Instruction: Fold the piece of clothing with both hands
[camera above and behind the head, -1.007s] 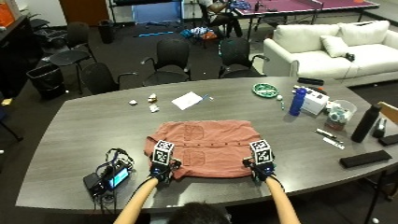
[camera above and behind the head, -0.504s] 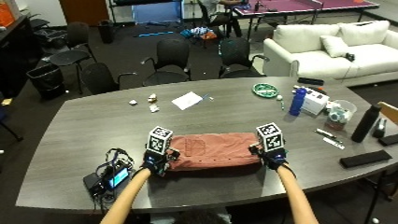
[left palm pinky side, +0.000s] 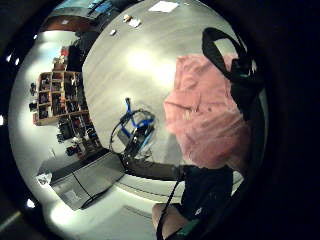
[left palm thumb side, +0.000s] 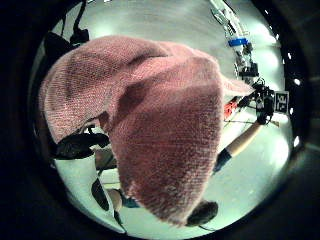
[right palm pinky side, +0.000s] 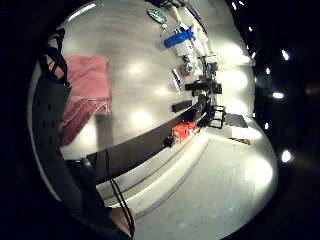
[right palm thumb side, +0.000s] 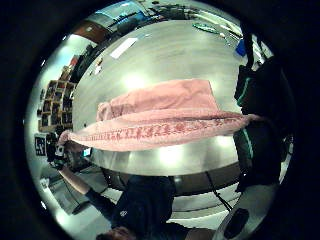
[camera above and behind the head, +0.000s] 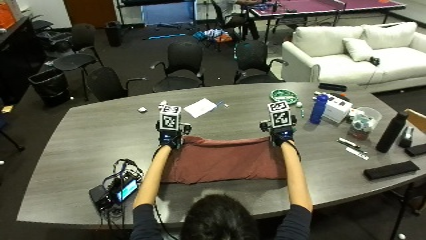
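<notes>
1. The garment (camera above and behind the head: 223, 159), a reddish-pink piece of clothing, lies on the grey table (camera above and behind the head: 80, 150) directly in front of the person, folded into a wide band with its far edge carried forward.
2. The left hand (camera above and behind the head: 170, 138) is at the far left corner of the band and the right hand (camera above and behind the head: 282, 136) at the far right corner. In the right thumb side palm view a hemmed edge (right palm thumb side: 160, 131) hangs stretched between the two hands, so both seem to be pinching the cloth. The fingers themselves are hidden, so I judge this from the taut edge alone.
3. Handling, as a judgement: the cloth looks light, soft and limp, with a woven, slightly coarse surface. It will sag and crease wherever it is unsupported, and it should not slip much on the table.
4. Best hold: the corners or the hem, one hand at each end, keeping the edge taut so that the layers stay aligned.
5. A device with cables (camera above and behind the head: 114, 187) sits near the left elbow, close to the garment's near left corner, and could snag a wide sweep.
6. Farther off, past the far edge, lie a paper (camera above and behind the head: 200, 107) and a green plate (camera above and behind the head: 285, 95). To the right stand a blue bottle (camera above and behind the head: 319, 108), a black bottle (camera above and behind the head: 391, 132) and a black case (camera above and behind the head: 391, 170), all well apart from the cloth.
</notes>
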